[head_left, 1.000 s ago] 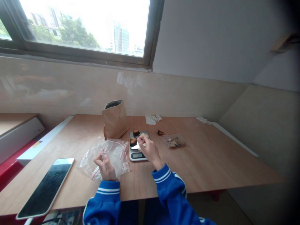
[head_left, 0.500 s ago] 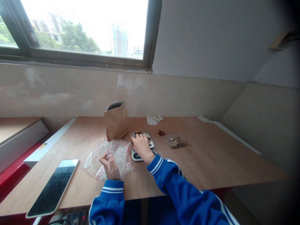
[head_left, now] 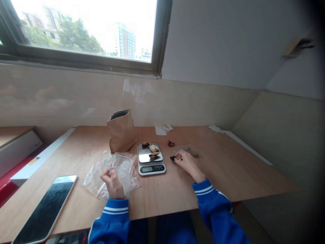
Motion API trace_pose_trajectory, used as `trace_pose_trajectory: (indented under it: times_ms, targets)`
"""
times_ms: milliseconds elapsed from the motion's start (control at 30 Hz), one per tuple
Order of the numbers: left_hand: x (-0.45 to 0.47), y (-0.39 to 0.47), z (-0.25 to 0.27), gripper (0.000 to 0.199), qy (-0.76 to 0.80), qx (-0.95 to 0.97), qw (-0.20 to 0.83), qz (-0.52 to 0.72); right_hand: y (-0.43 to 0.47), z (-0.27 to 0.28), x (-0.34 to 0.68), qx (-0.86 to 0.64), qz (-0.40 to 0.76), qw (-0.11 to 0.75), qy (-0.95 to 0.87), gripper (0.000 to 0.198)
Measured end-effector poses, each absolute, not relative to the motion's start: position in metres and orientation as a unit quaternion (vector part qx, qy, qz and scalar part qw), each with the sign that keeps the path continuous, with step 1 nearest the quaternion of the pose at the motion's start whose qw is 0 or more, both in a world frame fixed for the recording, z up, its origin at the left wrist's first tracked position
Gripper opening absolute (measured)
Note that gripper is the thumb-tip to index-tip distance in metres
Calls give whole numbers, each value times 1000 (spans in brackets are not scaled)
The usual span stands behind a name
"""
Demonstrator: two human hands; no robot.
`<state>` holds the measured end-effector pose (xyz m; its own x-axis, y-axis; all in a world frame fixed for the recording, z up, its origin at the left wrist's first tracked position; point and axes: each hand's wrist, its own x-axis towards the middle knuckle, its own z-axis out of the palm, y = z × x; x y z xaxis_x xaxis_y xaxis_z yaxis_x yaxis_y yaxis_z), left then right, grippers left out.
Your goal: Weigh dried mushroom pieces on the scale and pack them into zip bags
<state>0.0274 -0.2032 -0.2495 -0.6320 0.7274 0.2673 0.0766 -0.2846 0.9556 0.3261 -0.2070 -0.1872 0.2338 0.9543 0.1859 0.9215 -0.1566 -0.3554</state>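
— What are your hands doing?

— My right hand (head_left: 188, 163) is closed in a pinch on a dark dry piece (head_left: 172, 158), just right of the scale (head_left: 151, 164). My left hand (head_left: 113, 183) is closed too. It looks like it's pinching the clear bags (head_left: 124, 169) on the left.

— How do you hold a piece like that well?

— I think fingertips and a soft squeeze are best. It looks dry, so a hard pinch might break bits off.

— Does it matter how pieces sit on the scale?

— I'd say so. They should lie well inside the edge, and my fingers shouldn't press down, or the number could be wrong. The little screen (head_left: 147, 169) faces me, but it's too small to read here.

— What does everything look like?

— The shiny metal top (head_left: 144, 156) has a dark brown piece (head_left: 145, 144) at the far left, a pale lumpy piece (head_left: 153, 148), and a bumpy brown piece (head_left: 153, 155) on the near side. A curled brown piece (head_left: 171, 143) lies farther right, on the wooden surface (head_left: 218, 159). My right hand partly hides a clear packet (head_left: 194, 151) with something tan inside. The clear bags are thin and crinkly, with red lines. To the far left of the scale stands a brown paper bag (head_left: 122, 134), open at the top and dark inside.
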Motion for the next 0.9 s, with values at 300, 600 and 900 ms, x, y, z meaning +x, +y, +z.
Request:
trace_pose_trajectory:
  times_ms: [300,600,900]
  targets:
    - [30,-203,-247,35,544,355,227,725,-182,-185,271,-654,60,343,-671,34]
    - [26,-205,-249,33,568,375,241,692,-139,-189,197,-582,-1,233,-779,22]
    - [27,-204,-250,34,555,352,239,715,-174,-190,221,-609,-3,358,-707,23]
